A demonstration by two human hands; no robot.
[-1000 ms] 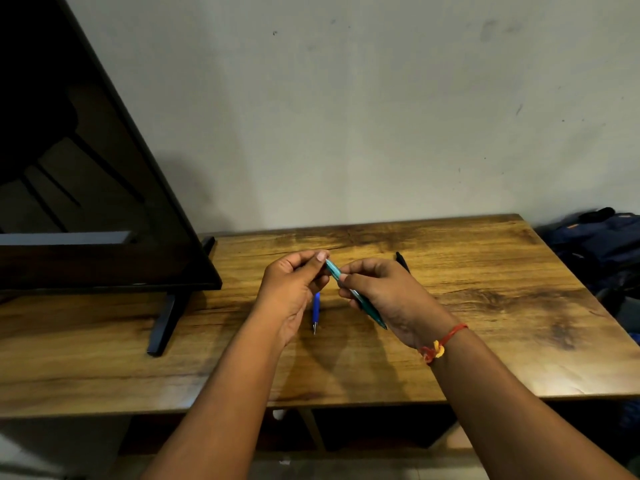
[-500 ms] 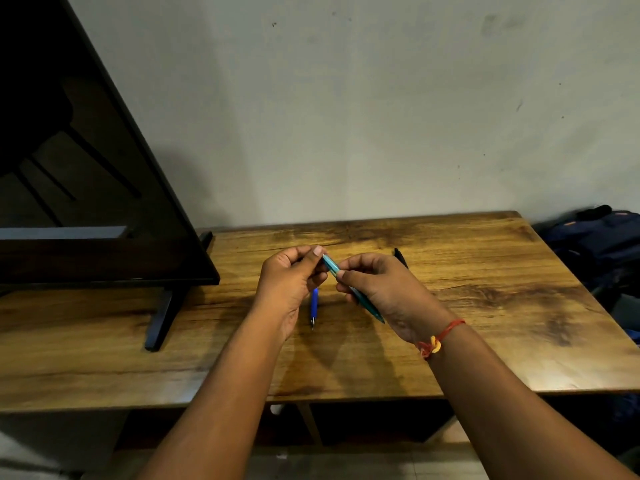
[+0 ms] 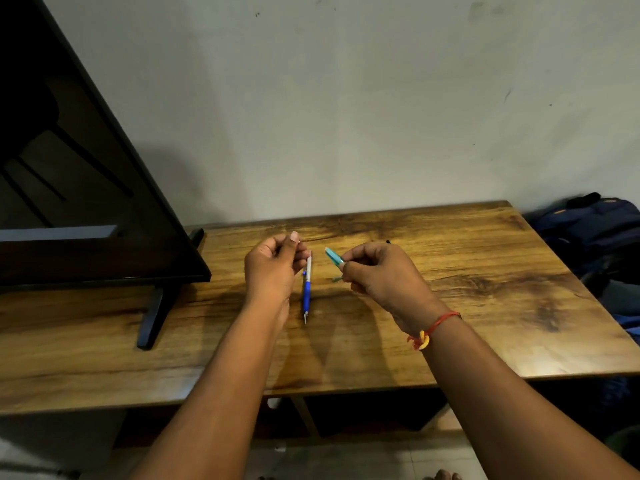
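Teal pen [image 3: 334, 255]: pinched between the fingertips of the right hand [image 3: 381, 275], held above the table [image 3: 485, 306], free end slanting up and left.
Left hand [image 3: 273, 268]: fingers curled, thumb against forefinger; I cannot tell whether it holds anything.
Blue pen [image 3: 307, 289]: flat on the table, between both hands.
Television [image 3: 86, 202]: stands at the table's left end.
Backpack [image 3: 595, 226]: beyond the right edge.

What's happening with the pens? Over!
Right hand pinches teal pen. Left hand curled, grip unclear. Blue pen lies on table between them.
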